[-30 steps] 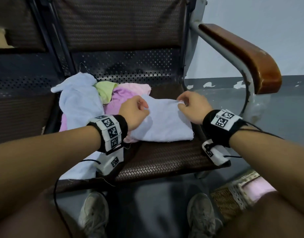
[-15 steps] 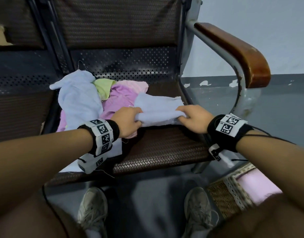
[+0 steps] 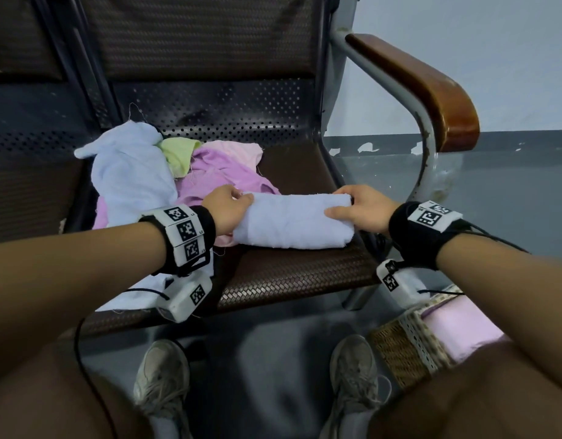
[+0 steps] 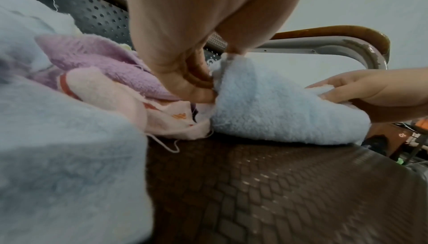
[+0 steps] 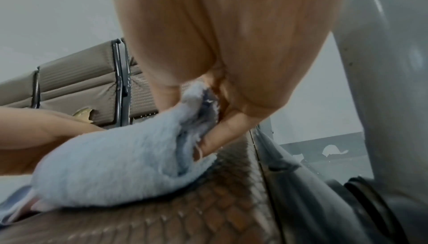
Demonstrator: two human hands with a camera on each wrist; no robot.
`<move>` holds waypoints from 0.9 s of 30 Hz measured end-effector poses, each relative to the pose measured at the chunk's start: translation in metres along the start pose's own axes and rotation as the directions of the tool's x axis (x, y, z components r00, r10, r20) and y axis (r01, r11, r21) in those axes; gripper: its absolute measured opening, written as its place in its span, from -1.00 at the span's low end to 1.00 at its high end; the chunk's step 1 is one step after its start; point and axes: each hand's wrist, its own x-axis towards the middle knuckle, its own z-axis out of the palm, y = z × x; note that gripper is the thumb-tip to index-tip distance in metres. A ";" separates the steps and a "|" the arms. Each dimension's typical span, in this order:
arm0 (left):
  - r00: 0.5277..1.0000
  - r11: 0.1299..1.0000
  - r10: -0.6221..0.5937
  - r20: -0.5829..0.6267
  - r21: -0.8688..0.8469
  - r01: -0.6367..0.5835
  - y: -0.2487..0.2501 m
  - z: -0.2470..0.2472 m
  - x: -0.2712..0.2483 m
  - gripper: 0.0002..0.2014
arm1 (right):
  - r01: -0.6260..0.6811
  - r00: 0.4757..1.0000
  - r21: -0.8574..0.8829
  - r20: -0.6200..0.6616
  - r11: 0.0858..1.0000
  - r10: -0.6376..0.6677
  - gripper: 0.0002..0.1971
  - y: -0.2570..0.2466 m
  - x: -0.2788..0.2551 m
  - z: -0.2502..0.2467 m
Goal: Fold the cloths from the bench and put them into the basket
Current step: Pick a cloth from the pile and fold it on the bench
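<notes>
A pale blue cloth (image 3: 292,221) lies folded into a long band on the brown woven bench seat (image 3: 292,277). My left hand (image 3: 232,205) pinches its left end, seen close in the left wrist view (image 4: 208,90). My right hand (image 3: 355,210) pinches its right end (image 5: 203,119), thumb on top. The same blue cloth (image 4: 277,108) (image 5: 120,160) rests on the seat between both hands. Behind it lies a heap: a larger pale blue cloth (image 3: 130,175), a green cloth (image 3: 178,153) and purple and pink cloths (image 3: 222,172). The wicker basket (image 3: 406,346) stands on the floor at lower right with a pink cloth (image 3: 460,327) inside.
A metal armrest with a brown wooden top (image 3: 432,87) rises right of the seat. The perforated backrest (image 3: 210,52) stands behind the heap. My two shoes (image 3: 162,381) are on the grey floor under the seat's front edge.
Both hands have drawn the cloth's far edge toward me and folded it over, so the spread cloth is now a narrower band. The hands moved nearer the front of the seat.
</notes>
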 end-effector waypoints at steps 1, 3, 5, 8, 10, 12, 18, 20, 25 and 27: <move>0.999 0.999 -0.037 0.010 0.003 0.037 0.003 0.001 0.000 -0.60 | 0.008 1.000 -0.074 -0.024 0.997 -0.010 -0.79 0.001 0.003 0.000; 0.978 0.976 -0.192 0.077 -0.089 0.199 0.007 0.004 0.000 -0.51 | 0.014 0.999 -0.197 -0.039 0.980 -0.022 -0.80 0.002 0.007 0.002; 0.903 0.878 -0.374 0.214 -0.231 0.418 0.011 0.005 -0.004 -0.50 | 0.015 0.999 -0.260 -0.029 0.965 -0.023 -0.82 0.001 0.010 0.005; 0.842 0.864 -0.409 0.353 -0.146 0.481 0.004 0.007 0.000 -0.47 | 0.005 0.999 -0.288 -0.029 0.958 -0.014 -0.78 0.000 0.011 0.007; 0.836 0.888 -0.390 0.385 -0.083 0.452 0.002 0.006 0.001 -0.46 | 0.000 0.999 -0.308 -0.039 0.951 -0.013 -0.77 -0.002 0.009 0.006; 0.863 0.903 -0.342 0.373 -0.122 0.411 0.004 0.006 0.002 -0.54 | -0.003 0.999 -0.316 -0.034 0.949 -0.008 -0.82 -0.005 0.006 0.005; 0.991 0.887 -0.025 0.129 -0.454 0.082 0.033 -0.001 -0.008 -0.59 | -0.048 0.998 -0.427 0.013 0.903 0.059 -0.68 -0.027 -0.011 -0.003; 0.994 0.875 0.104 0.041 -0.479 -0.072 0.045 -0.010 -0.018 -0.65 | 0.036 0.999 -0.383 -0.016 0.923 -0.045 -0.47 -0.040 -0.018 -0.003; 0.914 0.746 0.401 0.063 -0.602 -0.286 0.063 -0.031 -0.041 -0.77 | 0.257 0.964 0.196 -0.121 0.947 -0.236 -0.31 -0.087 -0.042 0.006; 0.899 0.703 0.434 0.057 -0.645 -0.298 0.069 -0.036 -0.045 -0.77 | 0.227 0.974 0.285 -0.084 0.931 -0.211 -0.48 -0.098 -0.051 0.006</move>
